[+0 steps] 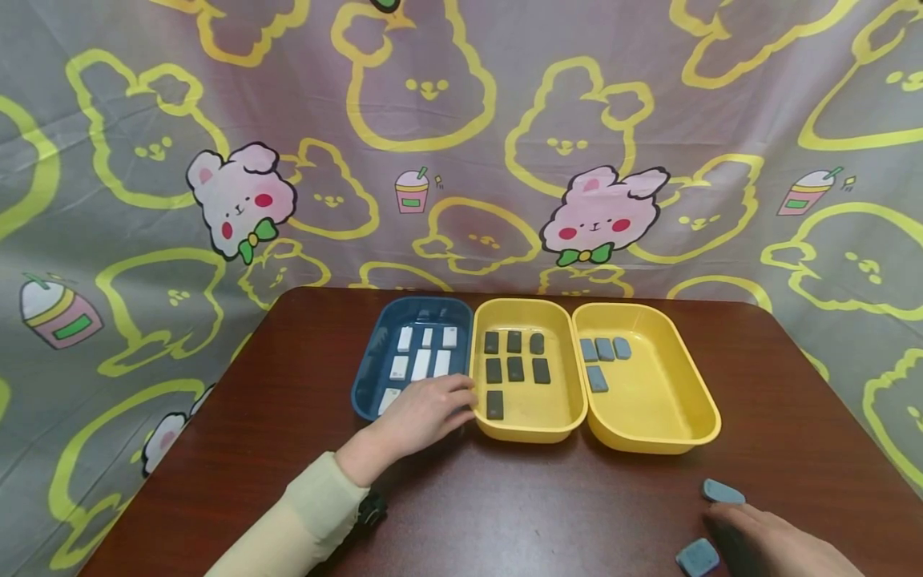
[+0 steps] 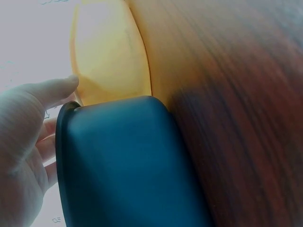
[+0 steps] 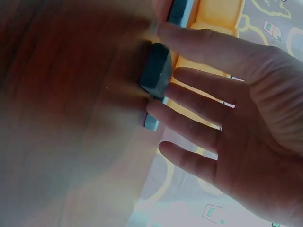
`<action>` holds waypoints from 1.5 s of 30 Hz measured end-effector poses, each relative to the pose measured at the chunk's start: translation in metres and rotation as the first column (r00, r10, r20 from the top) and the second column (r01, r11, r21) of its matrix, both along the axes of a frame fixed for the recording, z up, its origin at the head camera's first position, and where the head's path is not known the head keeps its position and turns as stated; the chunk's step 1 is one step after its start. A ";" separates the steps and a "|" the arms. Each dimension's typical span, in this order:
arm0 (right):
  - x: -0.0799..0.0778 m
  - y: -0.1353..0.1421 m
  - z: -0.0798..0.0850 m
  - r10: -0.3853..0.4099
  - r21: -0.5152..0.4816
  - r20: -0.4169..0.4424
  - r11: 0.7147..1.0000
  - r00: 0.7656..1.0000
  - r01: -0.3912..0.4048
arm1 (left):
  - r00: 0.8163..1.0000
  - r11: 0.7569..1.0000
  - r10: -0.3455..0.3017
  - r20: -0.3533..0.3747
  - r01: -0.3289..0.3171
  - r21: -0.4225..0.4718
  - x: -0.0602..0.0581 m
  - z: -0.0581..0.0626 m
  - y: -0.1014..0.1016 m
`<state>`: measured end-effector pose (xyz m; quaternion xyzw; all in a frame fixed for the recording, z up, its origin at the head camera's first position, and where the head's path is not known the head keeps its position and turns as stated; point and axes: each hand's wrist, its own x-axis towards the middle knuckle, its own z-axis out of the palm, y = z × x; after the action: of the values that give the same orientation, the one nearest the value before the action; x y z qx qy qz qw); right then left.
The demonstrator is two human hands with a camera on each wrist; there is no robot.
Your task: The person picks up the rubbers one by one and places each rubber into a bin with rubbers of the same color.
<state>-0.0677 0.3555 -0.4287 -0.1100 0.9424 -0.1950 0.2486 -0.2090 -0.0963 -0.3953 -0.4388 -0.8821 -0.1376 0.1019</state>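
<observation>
In the head view my left hand (image 1: 425, 413) lies over the front right corner of the blue tray (image 1: 360, 385), fingertips at the first yellow tray's rim (image 1: 530, 435). Its fingers are loosely bent. Seen from the left wrist, the thumb (image 2: 59, 90) stays above the blue rim, while the other fingers are partly hidden behind it. My right hand (image 3: 236, 109) reaches low to the table, thumb and fingers spread around a small dark block (image 3: 155, 70). One fingertip overlaps the block. Two blue-grey blocks lie beside that hand, a nearer one (image 1: 698, 557) and a farther one (image 1: 723, 491).
White rectangular blocks (image 1: 421, 365) lie in the blue tray. Dark blocks (image 1: 493, 405) stand in rows in the middle yellow tray. Several blue-grey blocks (image 1: 597, 378) sit at the left of the right yellow tray (image 1: 710, 421). A patterned curtain (image 1: 461, 176) hangs behind the brown table (image 1: 505, 505).
</observation>
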 end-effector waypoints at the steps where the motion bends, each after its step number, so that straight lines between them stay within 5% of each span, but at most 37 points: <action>1: -0.001 -0.001 0.000 -0.001 0.018 0.001 1.000 1.000 0.001 | 1.000 1.000 0.000 -0.001 0.000 0.001 0.000 0.000 0.000; 15: 0.000 -0.008 -0.005 -0.063 0.108 -0.065 0.992 0.996 0.070 | 1.000 1.000 -0.005 -0.010 0.005 0.001 -0.001 -0.001 -0.001; 20: 0.001 -0.007 0.008 0.006 0.097 -0.156 0.995 0.988 0.010 | 1.000 1.000 -0.015 -0.019 0.015 0.004 -0.001 -0.001 -0.001; 24: -0.006 -0.015 0.028 -0.042 0.138 -0.177 0.988 0.983 0.067 | 1.000 1.000 -0.015 -0.019 0.015 0.005 -0.001 0.000 -0.001; 27: -0.008 -0.028 0.050 -0.028 0.168 -0.318 0.982 0.948 0.085 | 1.000 1.000 -0.013 -0.017 0.013 0.001 -0.001 0.000 -0.001; 30: -0.015 -0.038 0.069 0.100 0.183 -0.523 0.983 0.846 -0.003 | 1.000 1.000 -0.007 -0.010 0.007 -0.005 0.000 0.001 -0.001; 33: -0.031 -0.047 0.082 0.199 0.191 -0.640 0.977 0.742 -0.097 | 1.000 1.000 -0.002 -0.002 0.002 -0.013 0.000 0.001 0.000; 37: -0.051 -0.071 0.103 0.212 0.173 -0.643 0.976 0.736 -0.130 | 1.000 1.000 0.002 0.001 -0.002 -0.013 0.000 0.002 0.001; 40: -0.063 -0.092 0.115 0.205 0.163 -0.609 0.978 0.766 -0.132 | 1.000 1.000 0.004 0.004 -0.004 -0.008 0.000 0.002 0.001; 45: -0.083 -0.119 0.122 0.214 0.122 -0.602 0.977 0.769 -0.177 | 1.000 1.000 0.007 0.012 -0.007 -0.013 0.000 0.002 0.000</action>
<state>-0.1508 0.2361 -0.3070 -0.2572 0.9606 -0.0944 -0.0474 -0.2089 -0.0960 -0.3936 -0.4355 -0.8851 -0.1341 0.0943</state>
